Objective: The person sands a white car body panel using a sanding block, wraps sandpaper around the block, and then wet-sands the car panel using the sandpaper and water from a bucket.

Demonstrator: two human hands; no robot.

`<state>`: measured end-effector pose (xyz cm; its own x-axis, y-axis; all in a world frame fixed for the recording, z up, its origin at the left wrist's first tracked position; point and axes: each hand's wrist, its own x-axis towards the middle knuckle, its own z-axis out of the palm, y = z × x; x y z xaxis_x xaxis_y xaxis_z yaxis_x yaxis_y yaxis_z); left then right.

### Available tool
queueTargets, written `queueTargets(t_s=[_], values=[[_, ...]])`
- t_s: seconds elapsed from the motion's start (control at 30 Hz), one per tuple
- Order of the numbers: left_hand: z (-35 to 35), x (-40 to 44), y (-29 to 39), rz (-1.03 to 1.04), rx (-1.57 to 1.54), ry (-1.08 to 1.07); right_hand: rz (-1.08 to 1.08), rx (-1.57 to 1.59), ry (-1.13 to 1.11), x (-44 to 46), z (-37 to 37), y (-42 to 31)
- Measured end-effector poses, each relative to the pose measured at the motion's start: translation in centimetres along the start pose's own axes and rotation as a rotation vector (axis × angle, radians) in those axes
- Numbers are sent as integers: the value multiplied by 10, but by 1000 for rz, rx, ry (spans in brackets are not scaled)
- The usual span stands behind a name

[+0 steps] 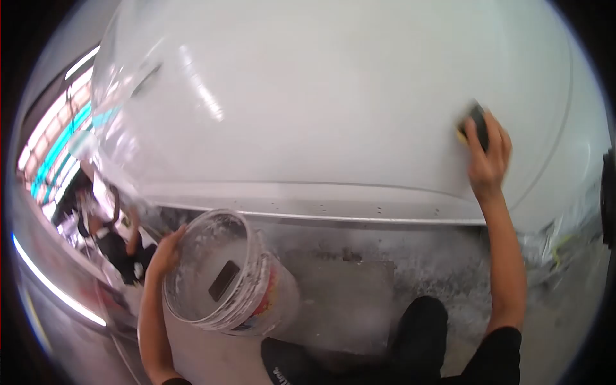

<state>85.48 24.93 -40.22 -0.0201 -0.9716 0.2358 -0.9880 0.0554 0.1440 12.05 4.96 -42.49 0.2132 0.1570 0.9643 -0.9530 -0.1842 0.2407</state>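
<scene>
My right hand (489, 154) is closed around a dark sanding block (478, 125) with a yellowish edge. It presses the block to the right part of a large pale car body panel (321, 109); the block is slightly blurred. At the lower left, my left hand (170, 251) grips the rim of a whitish plastic bucket (274, 289), its fingers partly hidden by the rim. The bucket is tilted towards me, its inside coated with whitish residue. A dark, flat rectangular piece (224, 280) lies inside, its kind unclear.
Clear plastic film (122, 115) covers the panel's left side. A silvery sill (308, 208) runs below it, above a dusty grey floor (340, 295). My dark-clothed knee (423, 327) is near the bottom. Another person (119, 247) is at the far left, beside a shiny vehicle surface (58, 269).
</scene>
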Motion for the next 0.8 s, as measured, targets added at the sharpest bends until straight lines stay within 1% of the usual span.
queueTargets(t_s=[0.03,0.07,0.1,0.13,0.17,0.2,0.23,0.27,0.3,0.33,0.37,0.43,0.5,0.57,0.6,0.67,0.73,0.77,0.8], values=[[5,-5,0,48,12,59,-6,10,-8,-13,-3,3],[10,-8,4,42,-74,107,-8,11,-25,-16,-4,-2],[10,-6,11,16,-92,92,-63,47,-32,9,2,-23],[9,-7,15,-12,-102,79,-111,86,-35,42,13,-57],[13,-8,14,1,-101,92,-186,194,44,70,46,-98],[13,-10,6,3,-114,96,-258,217,105,102,74,-145],[18,-15,0,1,-139,98,-321,217,89,130,98,-190],[13,-9,6,-17,-185,104,-359,281,57,181,115,-235],[10,-13,11,-44,-200,71,-398,273,5,202,127,-285],[10,-18,7,-59,-212,73,-421,261,-36,214,134,-318],[10,-18,4,-67,-232,81,-442,288,-27,221,132,-322],[16,-15,-4,-56,-328,62,-494,301,-54,210,118,-288],[18,-17,-5,-74,-283,82,-444,230,-26,170,87,-227],[15,-13,-6,-83,-245,73,-348,116,-101,116,48,-165],[14,-12,-5,-94,-238,58,-336,53,-94,94,41,-146],[11,-14,0,-107,-231,48,-325,72,-87,101,49,-156],[7,-15,8,-112,-229,55,-401,228,26,161,99,-218],[8,-15,3,-95,-228,46,-451,281,92,197,120,-264],[9,-13,-3,-81,-238,41,-495,275,56,226,143,-306]])
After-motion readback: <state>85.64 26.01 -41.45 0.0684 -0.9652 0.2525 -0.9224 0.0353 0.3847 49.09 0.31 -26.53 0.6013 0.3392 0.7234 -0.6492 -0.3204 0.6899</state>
